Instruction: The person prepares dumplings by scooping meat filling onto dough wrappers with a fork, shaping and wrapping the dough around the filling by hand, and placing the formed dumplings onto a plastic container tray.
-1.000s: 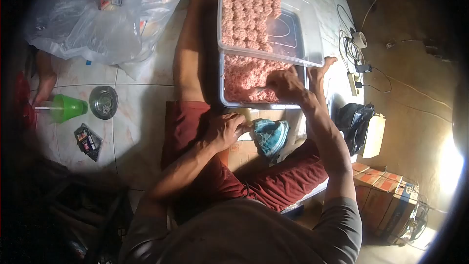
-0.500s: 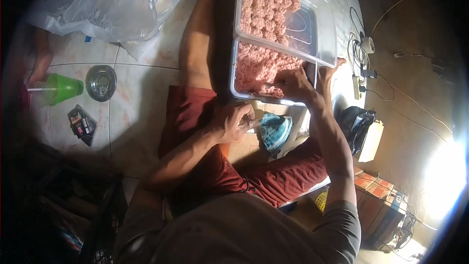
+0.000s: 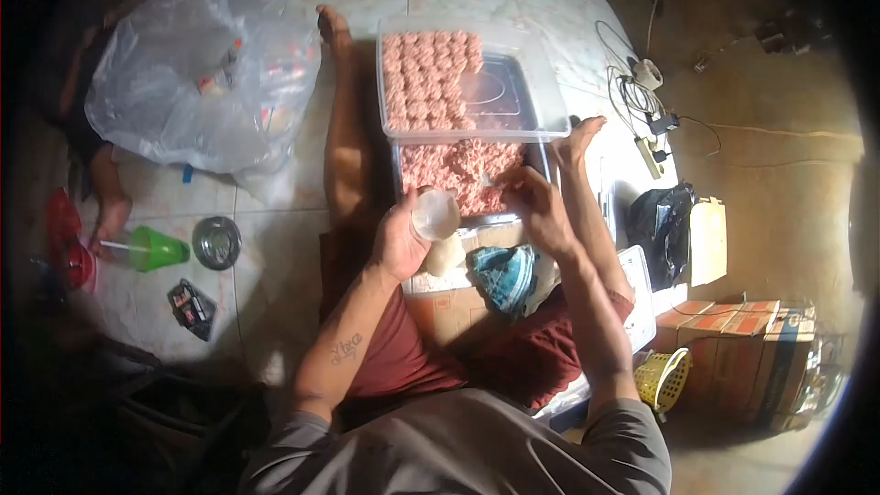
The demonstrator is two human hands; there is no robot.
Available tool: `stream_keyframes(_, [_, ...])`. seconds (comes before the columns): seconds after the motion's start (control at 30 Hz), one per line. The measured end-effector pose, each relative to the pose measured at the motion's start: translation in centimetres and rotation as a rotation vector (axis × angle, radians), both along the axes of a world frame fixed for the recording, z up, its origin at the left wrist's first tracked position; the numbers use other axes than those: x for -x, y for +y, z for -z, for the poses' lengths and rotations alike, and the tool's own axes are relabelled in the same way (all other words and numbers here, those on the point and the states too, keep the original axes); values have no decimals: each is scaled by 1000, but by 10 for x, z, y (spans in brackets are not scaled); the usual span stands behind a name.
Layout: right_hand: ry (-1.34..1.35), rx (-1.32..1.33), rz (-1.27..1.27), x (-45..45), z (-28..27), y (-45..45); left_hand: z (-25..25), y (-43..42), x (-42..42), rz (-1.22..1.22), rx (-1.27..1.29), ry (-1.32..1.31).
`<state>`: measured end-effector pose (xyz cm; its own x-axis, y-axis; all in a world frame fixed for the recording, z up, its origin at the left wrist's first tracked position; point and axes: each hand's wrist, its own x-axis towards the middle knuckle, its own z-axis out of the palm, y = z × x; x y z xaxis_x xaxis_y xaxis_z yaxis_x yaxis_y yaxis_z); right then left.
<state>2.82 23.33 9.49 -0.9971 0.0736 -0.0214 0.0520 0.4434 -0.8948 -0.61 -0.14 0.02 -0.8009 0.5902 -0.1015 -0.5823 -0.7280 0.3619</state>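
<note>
My left hand [image 3: 401, 240] is closed around a small round translucent cup [image 3: 435, 214], its round face toward me. My right hand [image 3: 543, 213] bends over the near right corner of the lower plastic box [image 3: 398, 170], fingers curled; what they hold, if anything, is hidden. Loose pink crumbly pieces [image 3: 445, 165] fill that box. Beyond it, a clear plastic box [image 3: 550, 115] holds rows of rounded pink clumps [image 3: 426, 78] on its left side, with its bottom showing at right. A blue checked cloth [image 3: 504, 277] and a pale rounded object [image 3: 446, 257] lie just below my hands.
At left are a large clear plastic bag [image 3: 183, 92], a green cup [image 3: 158, 249], a metal bowl [image 3: 217, 243] and a dark tray with small items [image 3: 192, 309]. Another person's foot [image 3: 112, 215] is near the cup. Cables [image 3: 628, 92], a black bag [image 3: 660, 234], a yellow basket [image 3: 662, 378] and cardboard boxes [image 3: 724, 348] stand right.
My left hand has risen to the lower box's near edge and now shows the round cup. My right hand has drawn back from the pink pieces toward the corner. The camera view has shifted.
</note>
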Motion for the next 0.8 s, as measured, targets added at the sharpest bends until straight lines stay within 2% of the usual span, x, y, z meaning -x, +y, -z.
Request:
stream_keyframes(0.03, [45, -23, 35, -10, 5, -4, -8, 3, 7, 37, -103, -93])
stream_keyframes(0.07, [140, 55, 74, -20, 18, -12, -16, 8, 10, 47, -92, -71])
stream_keyframes(0.1, [232, 132, 111, -29, 30, -23, -28, 16, 10, 33, -198, -90])
stream_keyframes(0.13, [212, -20, 119, -41, 33, -33, -37, 23, 9, 19, -303, -113])
stream_keyframes(0.17, [186, -170, 130, -51, 37, -44, -41, 29, 6, 27, -291, -103])
stream_keyframes(0.23, [287, -56, 194, -60, 50, -62, -43, 38, 0, -93, -178, -85])
stream_keyframes(0.33, [368, -137, 164, -68, 52, -61, -31, 31, -6, -29, -199, -101])
stream_keyframes(0.4, [329, -192, 26, -74, 58, -61, -26, 29, -9, -44, -126, -215])
stream_keyframes(0.43, [321, -179, 33, -79, 48, -59, -19, 26, -14, -40, -112, -221])
stream_keyframes(0.5, [96, -377, -99, -85, 19, -46, -10, 22, -12, -90, -14, -269])
stream_keyframes(0.57, [130, -380, -132, -94, -3, -44, -4, 19, -13, -134, -17, -329])
stream_keyframes(0.63, [56, -399, -36, -103, -9, -43, 6, 13, -7, -109, -141, -223])
stream_keyframes(0.73, [175, -329, 71, -104, -10, -42, 7, 8, -2, -104, -210, -235])
stream_keyframes(0.8, [216, -311, 138, -104, -9, -47, 2, 11, -6, -79, -163, -194])
